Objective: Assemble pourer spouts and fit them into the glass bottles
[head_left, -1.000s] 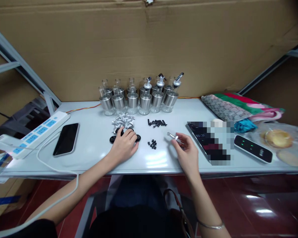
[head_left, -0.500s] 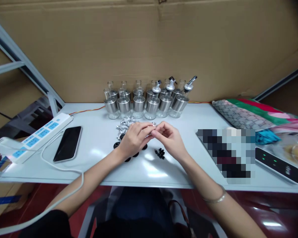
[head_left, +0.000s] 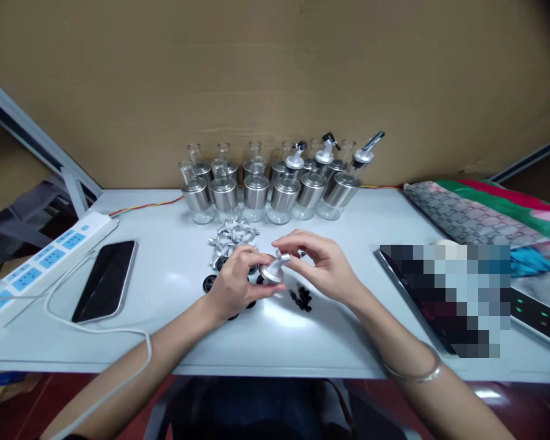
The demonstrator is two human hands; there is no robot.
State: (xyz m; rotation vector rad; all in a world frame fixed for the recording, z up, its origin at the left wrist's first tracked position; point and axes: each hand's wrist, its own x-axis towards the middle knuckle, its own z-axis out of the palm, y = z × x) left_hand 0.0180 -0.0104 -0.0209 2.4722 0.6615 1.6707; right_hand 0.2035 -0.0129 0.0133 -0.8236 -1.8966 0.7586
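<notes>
My left hand (head_left: 233, 280) grips the base of a silver bottle pourer (head_left: 272, 271) between thumb and fingers, its spout pointing up and to the right. My right hand (head_left: 323, 264) closes its thumb and index finger around the top of that spout; whether a small part is also between them is hidden. Under and beside my left hand lie round black stoppers (head_left: 209, 283), partly covered. Just behind it is a heap of silver pourer parts (head_left: 233, 235). Small black pieces (head_left: 301, 297) lie in a pile below my right hand.
Glass bottles with steel sleeves (head_left: 255, 194) stand in two rows at the back; three silver pourers (head_left: 323, 156) top bottles on the right. A phone (head_left: 105, 281), white cable and power strip (head_left: 50, 256) lie left. A blurred-out dark object (head_left: 421, 299) and patterned cloth (head_left: 476, 214) lie right.
My hands have turned and drawn slightly apart, so the silver pourer now shows between them. The whole view has shifted a little closer to the table.
</notes>
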